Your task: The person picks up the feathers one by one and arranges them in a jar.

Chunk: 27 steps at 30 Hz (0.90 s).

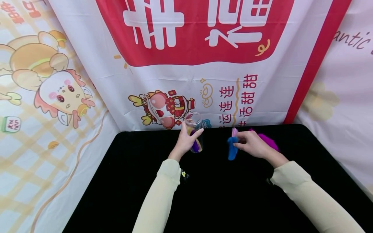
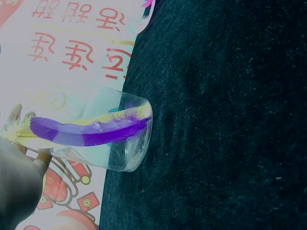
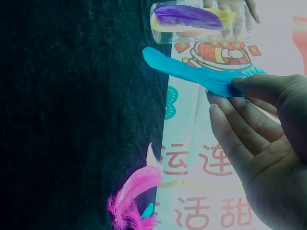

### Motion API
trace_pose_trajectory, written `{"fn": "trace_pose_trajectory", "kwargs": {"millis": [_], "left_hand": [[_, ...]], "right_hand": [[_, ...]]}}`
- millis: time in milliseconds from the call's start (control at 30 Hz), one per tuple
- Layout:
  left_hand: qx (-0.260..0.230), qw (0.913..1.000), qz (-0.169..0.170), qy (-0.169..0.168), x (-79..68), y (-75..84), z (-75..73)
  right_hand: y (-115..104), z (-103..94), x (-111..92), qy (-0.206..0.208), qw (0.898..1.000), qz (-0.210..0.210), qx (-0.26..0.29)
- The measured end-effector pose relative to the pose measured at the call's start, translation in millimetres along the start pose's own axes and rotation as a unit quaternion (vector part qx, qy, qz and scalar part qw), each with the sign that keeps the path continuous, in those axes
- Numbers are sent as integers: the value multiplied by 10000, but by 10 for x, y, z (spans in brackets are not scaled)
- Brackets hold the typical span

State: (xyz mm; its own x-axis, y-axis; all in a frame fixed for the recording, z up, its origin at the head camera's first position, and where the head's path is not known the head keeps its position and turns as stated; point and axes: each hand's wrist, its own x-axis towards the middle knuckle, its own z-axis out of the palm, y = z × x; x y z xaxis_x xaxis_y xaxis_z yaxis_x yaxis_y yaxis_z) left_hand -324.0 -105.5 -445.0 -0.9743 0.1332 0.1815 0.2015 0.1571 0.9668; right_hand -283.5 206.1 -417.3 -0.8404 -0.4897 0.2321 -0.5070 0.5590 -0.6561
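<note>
My left hand (image 1: 184,140) grips a clear glass jar (image 1: 198,123) round its side, above the black table. Inside the jar lie a purple feather (image 2: 86,134) and a yellow feather (image 2: 108,116). To the right of the jar and apart from it, my right hand (image 1: 252,144) pinches a blue feather (image 3: 187,72) near one end between thumb and fingers. The blue feather's free end hangs down in the head view. Bright pink feathers (image 3: 136,184) lie at the table's back edge, partly hidden by my right hand in the head view. A bit of blue (image 3: 148,210) shows among them.
A black cloth-covered table (image 1: 227,194) stretches out below both hands. Behind its back edge hangs a white and red printed cloth (image 1: 198,42). More printed cloth (image 1: 26,155) closes off the left side, and a pale one (image 1: 344,113) the right.
</note>
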Motion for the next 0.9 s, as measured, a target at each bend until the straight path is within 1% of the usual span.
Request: {"fn": "trace_pose_trajectory", "kwargs": {"millis": [167,333,600,900], "left_hand": [[101,9999,-50,24,-6,4,1],[129,9999,-79,33,-10,1,3],[94,9999,-72,8,-3,18,5],[84,9999,-121,24,6,2,0]], "right_hand": [[-31,4,22,15,10000,-10,-70],[-67,15,40,138,9998,-71,-80],[-110,11,59,537,9984,-174,29],[-121,20,62,1054,9940,-304,-34]]}}
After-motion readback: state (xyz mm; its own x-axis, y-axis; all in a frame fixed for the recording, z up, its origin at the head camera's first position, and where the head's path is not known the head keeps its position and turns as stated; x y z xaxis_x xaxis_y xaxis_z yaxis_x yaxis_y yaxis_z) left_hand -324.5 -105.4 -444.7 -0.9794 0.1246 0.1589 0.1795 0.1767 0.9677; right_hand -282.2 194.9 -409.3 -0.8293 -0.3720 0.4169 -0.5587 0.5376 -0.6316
